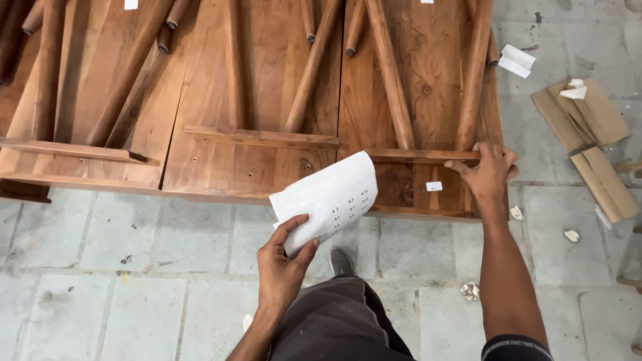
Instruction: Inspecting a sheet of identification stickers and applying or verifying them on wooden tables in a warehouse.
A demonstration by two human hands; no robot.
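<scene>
Dark trousers [334,321] and one shoe [341,262] fill the bottom of the head view, with grey paving slabs [100,267] underneath. Just above them the left hand [284,264] pinches a curled sheet of white paper [328,197] printed with a grid of short codes, thumb on top and fingers folded beneath its lower corner. The sheet hangs in front of the near edge of a row of upturned wooden tables [254,100], their round legs [388,73] pointing away from the camera.

To the right, the right hand [488,172] is closed over the cross rail [414,156] of the rightmost table, fingers wrapped across its top and thumb towards the near side. A small white sticker [434,186] sits on the bare wood just beside that hand, between the rail and the table's near edge. Flattened cardboard pieces [588,140] and paper scraps lie on the slabs further right, well apart from both hands.

By the look of it, the step in hand is checking the table's sticker against the sheet. A next move would call for keeping the sheet flat enough to read while the right hand steadies the rail.
</scene>
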